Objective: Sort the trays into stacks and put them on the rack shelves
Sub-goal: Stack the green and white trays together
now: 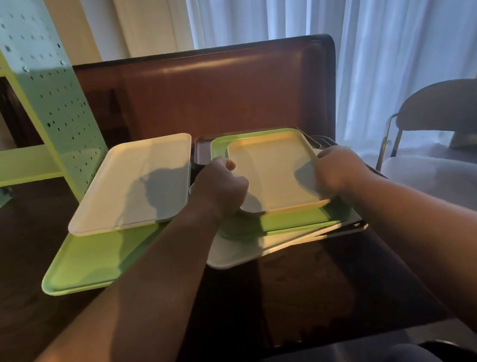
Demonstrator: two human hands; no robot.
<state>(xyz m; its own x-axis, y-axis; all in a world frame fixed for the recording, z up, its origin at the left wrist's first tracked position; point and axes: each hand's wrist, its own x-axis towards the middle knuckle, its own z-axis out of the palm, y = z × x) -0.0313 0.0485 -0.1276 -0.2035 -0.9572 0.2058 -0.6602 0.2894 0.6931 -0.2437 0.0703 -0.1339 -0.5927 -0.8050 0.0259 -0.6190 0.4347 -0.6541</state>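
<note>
The small cream plastic tray [276,171] sits on top of a mixed pile on the right side of the dark shiny bench [312,288]. Under it lies a green plastic tray [294,219], then a pale white tray [236,253] that sticks out at a slant, and there are dark trays [202,150] lower down at the back.

The left hand [220,190] is curled round the left edge of the small cream tray. The right hand [337,169] is curled round its right edge. Both hands grip it, one on each side.

To the left, a long cream plastic tray [133,184] lies across a long green plastic tray [87,266]. These two are close to the left arm.

Here is what could go wrong. The pile under the small cream tray is crooked, so if the hands pull it up fast, the trays below may slide. The pale white tray already pokes out near the front, so it could slip further. The left arm could also bump the long cream tray and push it off the green one.

The green metal rack with holes [52,95] stands at the left, and its shelf [5,169] is well apart from the pile. A tray carried that far could knock the rack post. A grey chair [450,173] stands to the right, by the white curtain [361,18].
</note>
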